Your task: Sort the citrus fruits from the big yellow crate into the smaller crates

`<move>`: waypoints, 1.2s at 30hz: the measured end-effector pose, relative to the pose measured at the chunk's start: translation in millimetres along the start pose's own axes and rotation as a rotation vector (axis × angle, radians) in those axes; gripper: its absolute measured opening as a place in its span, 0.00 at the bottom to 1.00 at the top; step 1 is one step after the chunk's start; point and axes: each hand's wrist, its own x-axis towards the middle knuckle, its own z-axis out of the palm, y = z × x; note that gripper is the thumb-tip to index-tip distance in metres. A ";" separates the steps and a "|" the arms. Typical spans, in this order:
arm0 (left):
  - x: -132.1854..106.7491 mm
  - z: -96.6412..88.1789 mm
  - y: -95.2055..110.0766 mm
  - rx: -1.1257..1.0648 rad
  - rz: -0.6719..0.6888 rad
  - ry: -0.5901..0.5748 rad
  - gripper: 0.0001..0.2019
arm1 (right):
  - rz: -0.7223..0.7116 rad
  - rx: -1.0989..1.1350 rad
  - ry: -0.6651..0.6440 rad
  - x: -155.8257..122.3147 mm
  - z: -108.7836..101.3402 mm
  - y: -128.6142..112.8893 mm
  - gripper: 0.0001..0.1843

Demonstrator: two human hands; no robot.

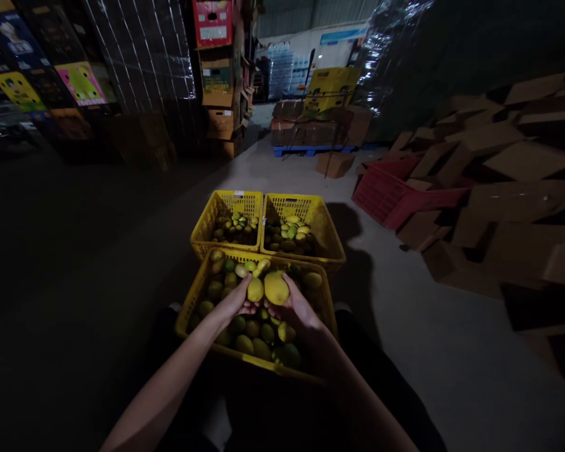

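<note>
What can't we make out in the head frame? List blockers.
All head view:
- Left hand: palm mostly hidden by the smaller lemon.
- Right hand: palm mostly hidden by the larger lemon.
- Front yellow crate: floor covered by piled lemons.
- Cardboard boxes: cut off by right edge.
- Printed cartons, upper left: small text too dark, blurred.

Front yellow crate (273,366): one. Rear yellow crates (327,232), just beyond it: two. Above it — held yellow fruits (277,289), two; left hand (239,298), one; right hand (292,302), one. Right of it — red crate (386,194), one. Far beyond it: blue pallet (311,150), one.
</note>
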 end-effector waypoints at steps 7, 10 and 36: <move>-10.4 -3.4 16.1 0.182 0.648 0.069 0.22 | -0.440 -0.313 0.213 -17.1 14.6 -17.8 0.26; -15.7 -5.4 24.4 0.162 0.713 0.019 0.24 | -0.613 -0.386 0.257 -20.6 13.4 -22.2 0.33; -22.2 9.0 20.8 -0.274 0.363 -0.083 0.26 | -0.351 -0.154 0.122 -15.3 0.8 -18.6 0.21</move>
